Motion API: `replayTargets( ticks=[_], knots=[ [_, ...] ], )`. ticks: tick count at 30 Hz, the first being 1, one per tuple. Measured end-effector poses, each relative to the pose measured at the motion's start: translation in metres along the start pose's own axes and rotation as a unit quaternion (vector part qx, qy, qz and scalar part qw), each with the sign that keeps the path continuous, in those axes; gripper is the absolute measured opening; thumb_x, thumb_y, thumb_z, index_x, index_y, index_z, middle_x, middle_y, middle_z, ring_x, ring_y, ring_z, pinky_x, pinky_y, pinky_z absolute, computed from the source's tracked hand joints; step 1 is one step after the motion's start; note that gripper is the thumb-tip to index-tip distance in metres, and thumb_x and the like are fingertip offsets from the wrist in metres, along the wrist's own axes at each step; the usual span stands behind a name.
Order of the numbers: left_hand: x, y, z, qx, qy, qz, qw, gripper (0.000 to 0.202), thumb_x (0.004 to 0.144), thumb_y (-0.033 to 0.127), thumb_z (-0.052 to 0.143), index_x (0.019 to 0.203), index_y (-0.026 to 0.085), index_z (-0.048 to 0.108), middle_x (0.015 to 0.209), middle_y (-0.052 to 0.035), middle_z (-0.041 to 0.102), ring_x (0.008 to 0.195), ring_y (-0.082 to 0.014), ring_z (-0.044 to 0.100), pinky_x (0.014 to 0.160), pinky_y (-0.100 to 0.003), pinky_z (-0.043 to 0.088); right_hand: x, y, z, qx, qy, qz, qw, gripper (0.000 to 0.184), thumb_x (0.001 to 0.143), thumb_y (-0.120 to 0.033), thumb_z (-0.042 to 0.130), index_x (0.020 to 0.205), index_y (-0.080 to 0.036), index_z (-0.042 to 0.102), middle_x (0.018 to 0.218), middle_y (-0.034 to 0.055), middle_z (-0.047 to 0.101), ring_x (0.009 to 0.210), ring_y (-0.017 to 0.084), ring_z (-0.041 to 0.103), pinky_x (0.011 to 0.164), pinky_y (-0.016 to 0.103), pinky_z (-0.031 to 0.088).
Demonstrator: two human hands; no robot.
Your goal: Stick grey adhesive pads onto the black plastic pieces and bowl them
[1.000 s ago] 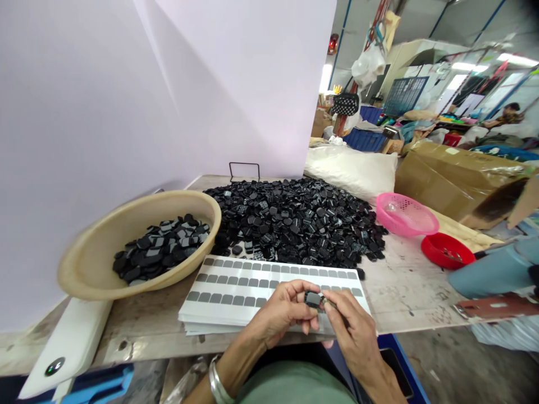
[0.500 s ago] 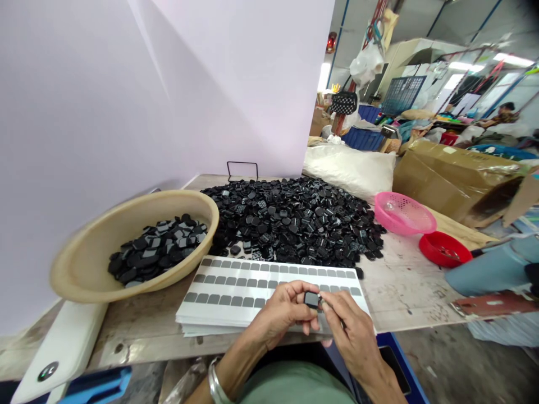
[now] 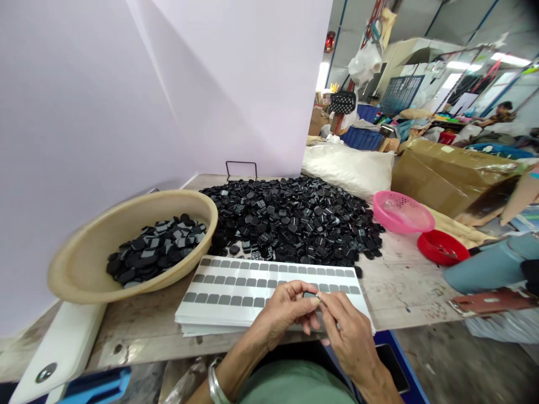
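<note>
My left hand (image 3: pixel 290 308) pinches a small black rounded-square piece (image 3: pixel 310 294) above the front of a white sticker sheet (image 3: pixel 240 318). The left thumb lies over the piece, so only its dark upper edge shows. My right hand (image 3: pixel 347 325) meets it from the right, its fingertips closed together at the edge of that piece. Whatever sits between the right fingertips is too small and covered to make out. Rows of grey rounded stickers (image 3: pixel 213 298) run across the sheet, which tops a stack. Behind it spreads a large heap of black pieces (image 3: pixel 290 221).
On the left stands a beige basin (image 3: pixel 80 258) with black pieces, several grey-faced. A pink basket (image 3: pixel 402 212), a red dish (image 3: pixel 442 248) and a blue-grey cylinder (image 3: pixel 484 269) are on the right. Behind them sit a cardboard box (image 3: pixel 442 179) and a white sack (image 3: pixel 349 165).
My left thumb has moved onto the black piece's grey face, which showed before and is now covered. My right fingertips have stayed at its edge.
</note>
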State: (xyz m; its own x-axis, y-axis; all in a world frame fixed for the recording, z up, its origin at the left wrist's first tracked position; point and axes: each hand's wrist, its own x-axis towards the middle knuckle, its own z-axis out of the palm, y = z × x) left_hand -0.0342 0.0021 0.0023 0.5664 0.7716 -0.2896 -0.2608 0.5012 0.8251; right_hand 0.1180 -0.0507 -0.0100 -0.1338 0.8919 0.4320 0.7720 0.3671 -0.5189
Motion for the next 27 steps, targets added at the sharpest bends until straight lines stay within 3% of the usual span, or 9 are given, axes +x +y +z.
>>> replayTargets(
  ticks=[5,8,10,14,17,20,22,24,27],
  knots=[
    [0.001,-0.001,0.002,0.116,0.032,0.016,0.993,0.021,0.078,0.033,0.06,0.087,0.014,0.057,0.051,0.0036,0.055,0.041,-0.0097,0.05,0.039,-0.018,0.035,-0.002,0.001,0.007,-0.023,-0.015,0.002,1.0,0.029,0.096,-0.019,0.035,0.106,-0.018,0.062,0.083,0.0058,0.062,0.072,0.017,0.061,0.063,0.027,0.048],
    [-0.008,0.022,-0.011,0.326,0.115,0.127,0.93,0.019,0.086,0.032,0.051,0.089,0.016,0.063,0.054,0.004,0.053,0.048,-0.0096,0.049,0.046,-0.02,0.036,-0.005,0.02,-0.004,-0.082,-0.018,0.022,0.996,0.029,0.096,-0.022,0.035,0.104,-0.02,0.063,0.083,0.0048,0.062,0.073,0.018,0.063,0.064,0.028,0.047],
    [-0.019,0.053,-0.029,0.439,0.238,0.214,0.839,0.023,0.089,0.032,0.048,0.097,0.018,0.064,0.062,0.0026,0.058,0.054,-0.011,0.052,0.05,-0.022,0.04,-0.008,0.039,-0.019,-0.115,-0.022,0.077,0.99,0.028,0.096,-0.025,0.036,0.105,-0.021,0.063,0.093,0.0049,0.065,0.076,0.019,0.064,0.063,0.029,0.047],
    [-0.046,0.124,-0.074,0.558,0.531,0.324,0.55,0.032,0.091,0.034,0.047,0.113,0.017,0.062,0.096,-0.0063,0.068,0.08,-0.0203,0.063,0.075,-0.035,0.05,-0.015,0.061,-0.043,-0.128,-0.084,0.161,0.975,0.026,0.094,-0.026,0.037,0.103,-0.022,0.061,0.101,0.0044,0.065,0.086,0.02,0.065,0.071,0.031,0.047],
    [-0.056,0.149,-0.085,0.619,0.587,0.307,0.423,0.045,0.088,0.033,0.053,0.126,0.01,0.053,0.131,-0.018,0.052,0.124,-0.039,0.044,0.102,-0.057,0.034,-0.017,0.057,-0.043,-0.133,-0.146,0.159,0.967,0.027,0.094,-0.023,0.034,0.098,-0.023,0.061,0.098,0.0035,0.065,0.084,0.02,0.065,0.071,0.031,0.047],
    [-0.048,0.131,-0.066,0.616,0.512,0.359,0.478,0.044,0.087,0.032,0.055,0.126,0.011,0.053,0.136,-0.0181,0.048,0.129,-0.0366,0.039,0.105,-0.055,0.034,-0.014,0.045,-0.033,-0.166,-0.162,0.135,0.963,0.026,0.093,-0.02,0.034,0.096,-0.023,0.06,0.092,0.0028,0.065,0.081,0.02,0.065,0.068,0.031,0.045],
    [-0.036,0.1,-0.044,0.617,0.317,0.38,0.612,0.035,0.092,0.03,0.047,0.123,0.017,0.056,0.13,-0.0124,0.055,0.124,-0.0269,0.048,0.104,-0.047,0.04,-0.01,0.039,-0.027,-0.188,-0.157,0.113,0.963,0.024,0.092,-0.018,0.036,0.093,-0.023,0.06,0.088,0.0023,0.064,0.078,0.02,0.065,0.063,0.03,0.044],
    [-0.025,0.064,-0.023,0.647,0.103,0.308,0.689,0.036,0.092,0.033,0.048,0.124,0.022,0.057,0.141,-0.0119,0.046,0.134,-0.0279,0.037,0.107,-0.047,0.037,-0.007,0.037,-0.024,-0.198,-0.154,0.092,0.964,0.023,0.09,-0.016,0.038,0.09,-0.024,0.059,0.085,0.0014,0.063,0.074,0.019,0.064,0.059,0.029,0.042],
    [-0.014,0.02,-0.006,0.679,-0.114,0.187,0.7,0.057,0.078,0.046,0.066,0.131,0.029,0.053,0.151,-0.0122,0.033,0.141,-0.0374,0.02,0.11,-0.059,0.024,-0.005,0.038,-0.023,-0.199,-0.151,0.068,0.966,0.021,0.089,-0.014,0.039,0.088,-0.023,0.058,0.082,0.0005,0.062,0.07,0.018,0.063,0.058,0.028,0.04]
  ],
)
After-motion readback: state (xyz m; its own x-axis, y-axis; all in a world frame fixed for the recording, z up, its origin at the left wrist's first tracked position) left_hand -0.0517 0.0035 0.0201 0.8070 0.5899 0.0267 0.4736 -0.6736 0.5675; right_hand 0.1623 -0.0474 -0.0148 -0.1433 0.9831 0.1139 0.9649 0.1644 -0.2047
